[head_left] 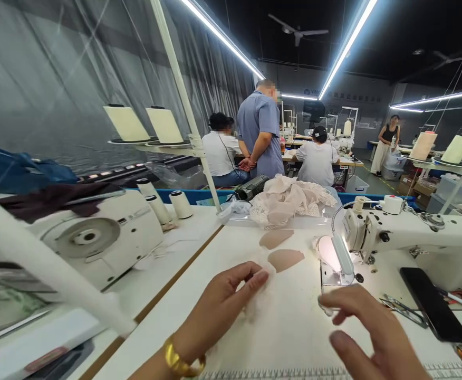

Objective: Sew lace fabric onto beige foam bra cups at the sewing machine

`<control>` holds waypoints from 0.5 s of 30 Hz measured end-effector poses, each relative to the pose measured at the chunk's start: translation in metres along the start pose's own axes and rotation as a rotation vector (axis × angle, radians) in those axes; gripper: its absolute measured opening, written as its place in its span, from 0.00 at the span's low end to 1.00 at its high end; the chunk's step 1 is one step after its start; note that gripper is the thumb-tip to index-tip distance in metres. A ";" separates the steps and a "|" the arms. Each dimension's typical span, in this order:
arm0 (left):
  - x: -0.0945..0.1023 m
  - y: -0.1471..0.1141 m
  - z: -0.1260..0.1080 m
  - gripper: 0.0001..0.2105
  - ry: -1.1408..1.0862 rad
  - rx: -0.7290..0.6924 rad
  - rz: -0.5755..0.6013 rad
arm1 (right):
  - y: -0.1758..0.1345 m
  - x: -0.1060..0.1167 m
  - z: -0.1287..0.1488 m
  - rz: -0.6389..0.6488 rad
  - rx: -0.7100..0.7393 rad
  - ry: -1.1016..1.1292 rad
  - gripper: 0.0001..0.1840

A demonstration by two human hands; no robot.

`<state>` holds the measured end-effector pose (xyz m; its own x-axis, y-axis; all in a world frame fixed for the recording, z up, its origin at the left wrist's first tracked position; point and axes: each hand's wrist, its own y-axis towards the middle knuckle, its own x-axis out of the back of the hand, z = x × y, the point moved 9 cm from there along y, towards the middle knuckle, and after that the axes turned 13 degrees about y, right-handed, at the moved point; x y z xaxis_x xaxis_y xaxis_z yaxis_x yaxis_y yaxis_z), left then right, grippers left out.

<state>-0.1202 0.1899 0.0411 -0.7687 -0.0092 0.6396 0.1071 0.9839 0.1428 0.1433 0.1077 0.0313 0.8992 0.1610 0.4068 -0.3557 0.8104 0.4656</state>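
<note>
My left hand (231, 295), with a gold bracelet at the wrist, pinches a sheer pale fabric piece (259, 303) between thumb and fingers above the white table. Just beyond it, two beige-pink cut fabric pieces (286, 260) lie flat. Over the table's right side, my right hand (369, 327) hovers with thumb and fingers apart, holding nothing. It is near the needle area of a white sewing machine (397, 232). A lit lamp (342, 253) shines there on pale fabric (328, 248) beside the needle.
A heap of pale lace fabric (290, 198) sits at the table's back. On the right lie a black phone (432, 303) and scissors (403, 309). A second machine (96, 237) and thread cones (180, 205) stand left. Several people are farther back, one standing in a blue shirt (259, 132).
</note>
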 end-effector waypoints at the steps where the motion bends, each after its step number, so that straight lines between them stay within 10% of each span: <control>1: -0.014 0.000 -0.008 0.28 -0.079 -0.002 0.100 | 0.011 -0.010 -0.005 0.010 -0.060 0.048 0.31; 6: -0.066 -0.001 -0.026 0.30 -0.198 -0.046 0.378 | 0.044 -0.052 -0.042 0.017 -0.311 0.441 0.21; 10: -0.064 0.013 -0.001 0.27 0.036 -0.071 0.429 | 0.045 -0.041 -0.070 -0.139 -0.423 0.692 0.22; 15: 0.011 0.030 0.010 0.20 0.440 -0.119 -0.112 | 0.028 -0.019 -0.086 -0.257 -0.516 0.736 0.26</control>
<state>-0.1314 0.2212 0.0452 -0.4418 -0.2138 0.8713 0.1300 0.9457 0.2980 0.1379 0.1753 -0.0314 0.9323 0.1151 -0.3430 -0.1248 0.9922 -0.0063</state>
